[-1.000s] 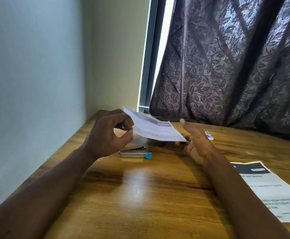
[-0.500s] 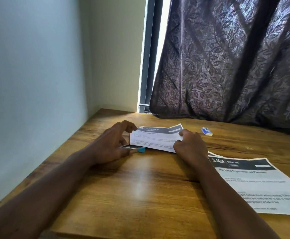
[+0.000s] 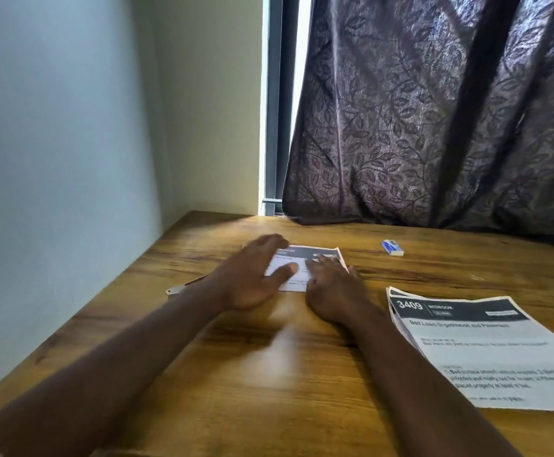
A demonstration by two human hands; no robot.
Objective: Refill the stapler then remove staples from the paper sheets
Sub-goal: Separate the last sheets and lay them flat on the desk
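Observation:
A folded printed sheet point(image 3: 315, 255) lies flat on the wooden table point(image 3: 269, 374). My left hand point(image 3: 252, 275) lies over its left part with fingers straight, blurred by motion. My right hand point(image 3: 331, 288) rests flat on its right part, fingers spread. The metal stapler point(image 3: 178, 287) lies to the left, mostly hidden behind my left forearm; only its silver end shows. A small blue and white staple box point(image 3: 392, 248) sits at the back right. A stack of printed sheets headed "3409 BEDROOM" point(image 3: 486, 351) lies at the right.
A wall runs along the table's left edge. A dark patterned curtain point(image 3: 433, 110) hangs down to the table's back edge, beside a window frame point(image 3: 277, 103). Bare wood lies in front of my hands.
The sheet was lifted between both hands, then lowered; it now lies flat on the table under both open hands. The stapler now shows further left behind my left forearm.

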